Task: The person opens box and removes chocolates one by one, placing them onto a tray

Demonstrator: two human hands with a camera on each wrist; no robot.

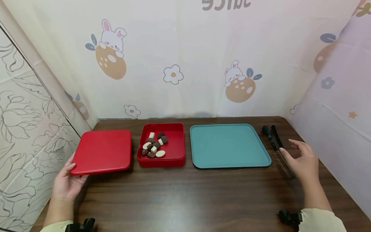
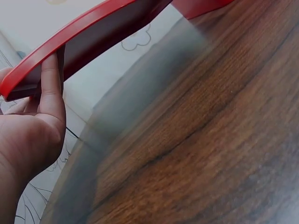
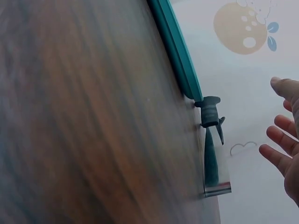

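At the left of the head view my left hand (image 1: 68,183) grips the near left corner of a flat red lid (image 1: 102,151). The left wrist view shows the lid (image 2: 86,32) raised off the table, with fingers (image 2: 50,84) under its rim. Beside it stands a red square box (image 1: 175,145) with dark and white chocolate pieces (image 1: 153,146) in its left half. My right hand (image 1: 304,161) hovers, fingers spread, close over black-and-metal tongs (image 1: 271,138). In the right wrist view the tongs (image 3: 211,161) lie on the table, apart from that hand (image 3: 289,140).
A teal tray (image 1: 229,146) lies between the red box and the tongs. All this stands on a dark wooden table (image 1: 179,196). A printed curtain (image 1: 197,48) hangs behind the table's back edge, with more cloth on both sides.
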